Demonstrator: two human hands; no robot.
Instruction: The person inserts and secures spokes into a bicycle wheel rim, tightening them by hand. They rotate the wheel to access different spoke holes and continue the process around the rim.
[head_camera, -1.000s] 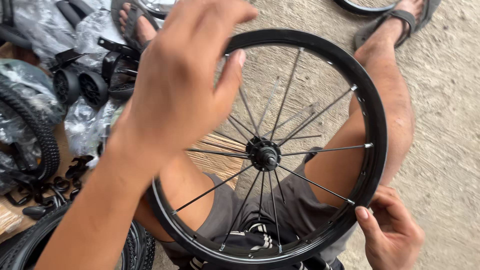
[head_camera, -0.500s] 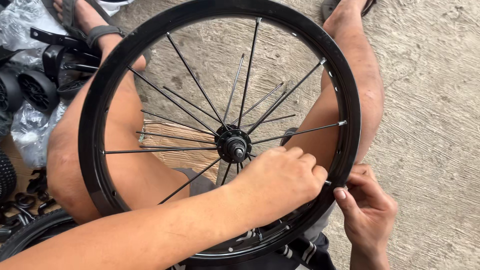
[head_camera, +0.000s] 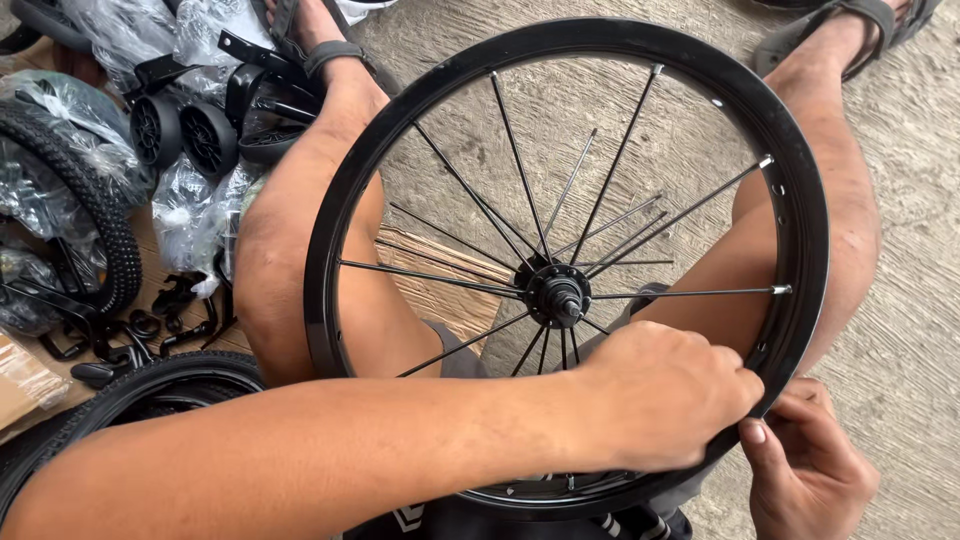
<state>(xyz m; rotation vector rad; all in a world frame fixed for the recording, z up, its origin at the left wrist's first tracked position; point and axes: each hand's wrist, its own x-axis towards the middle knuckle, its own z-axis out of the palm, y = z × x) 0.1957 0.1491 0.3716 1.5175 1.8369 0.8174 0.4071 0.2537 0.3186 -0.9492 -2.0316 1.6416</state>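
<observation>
A black bicycle wheel rim (head_camera: 345, 190) with thin metal spokes and a black hub (head_camera: 556, 296) rests across my lap, between my bare knees. My left hand (head_camera: 665, 395) reaches across inside the rim at its lower right, fingers pinched near a loose spoke end against the rim wall. My right hand (head_camera: 805, 470) is outside the rim at the same spot, thumb and fingers pressed to the rim's outer edge. Whether it holds a small part is hidden.
Small black training wheels (head_camera: 180, 132) and plastic-wrapped parts (head_camera: 120, 40) lie at the upper left. Knobby black tyres (head_camera: 85, 215) and loose black brackets (head_camera: 130, 330) sit at left on cardboard. Concrete floor (head_camera: 920, 300) lies to the right. My sandalled feet (head_camera: 850, 30) are at the top.
My left hand came down from in front of the camera to the lower right of the rim, next to my right hand. The view has shifted over the wheel.
</observation>
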